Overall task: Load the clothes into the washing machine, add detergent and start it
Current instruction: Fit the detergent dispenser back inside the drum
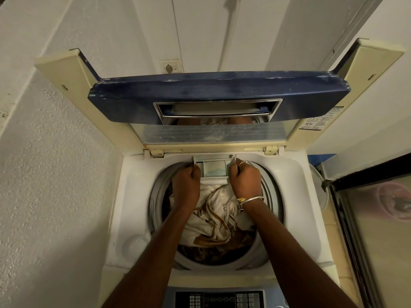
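The top-loading washing machine stands with its blue and cream lid raised. White and brown clothes fill the drum. At the drum's far rim the detergent drawer is pulled out, with pale blue detergent in its middle compartment. My left hand grips the drawer's left side. My right hand, wearing a ring and bangles, grips its right side. Both forearms reach over the drum.
The control panel with buttons sits at the near edge. Rough white walls close in on the left and behind. A wall socket is above the lid. A shiny metal appliance stands at the right.
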Tool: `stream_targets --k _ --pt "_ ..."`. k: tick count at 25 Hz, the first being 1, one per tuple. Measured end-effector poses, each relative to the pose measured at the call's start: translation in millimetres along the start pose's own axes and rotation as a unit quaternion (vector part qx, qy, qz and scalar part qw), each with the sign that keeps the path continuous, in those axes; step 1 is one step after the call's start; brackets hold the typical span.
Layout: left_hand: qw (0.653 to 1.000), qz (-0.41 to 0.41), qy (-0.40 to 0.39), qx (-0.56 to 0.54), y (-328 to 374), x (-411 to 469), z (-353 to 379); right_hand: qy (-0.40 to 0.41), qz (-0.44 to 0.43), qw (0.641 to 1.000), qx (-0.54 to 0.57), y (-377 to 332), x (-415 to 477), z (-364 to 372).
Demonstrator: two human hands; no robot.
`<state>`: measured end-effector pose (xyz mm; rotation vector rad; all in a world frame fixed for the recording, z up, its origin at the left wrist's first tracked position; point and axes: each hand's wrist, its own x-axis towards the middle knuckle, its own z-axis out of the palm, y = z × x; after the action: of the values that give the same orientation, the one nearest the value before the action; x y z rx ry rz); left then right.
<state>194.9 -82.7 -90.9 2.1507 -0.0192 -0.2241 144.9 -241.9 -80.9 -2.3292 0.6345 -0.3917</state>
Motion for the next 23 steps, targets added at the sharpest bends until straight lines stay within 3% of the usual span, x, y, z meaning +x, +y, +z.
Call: stream_targets --k 9,23 --pt "0.998 -0.006 0.030 0.048 8.9 3.0 4.9 -0.005 0.000 1.000 0.002 -2.4 0.5 -2.3" --pt "0.998 -0.036 0.035 0.033 7.5 11.4 8.3 -0.005 0.059 0.998 -0.015 -11.6 2.3 -1.2"
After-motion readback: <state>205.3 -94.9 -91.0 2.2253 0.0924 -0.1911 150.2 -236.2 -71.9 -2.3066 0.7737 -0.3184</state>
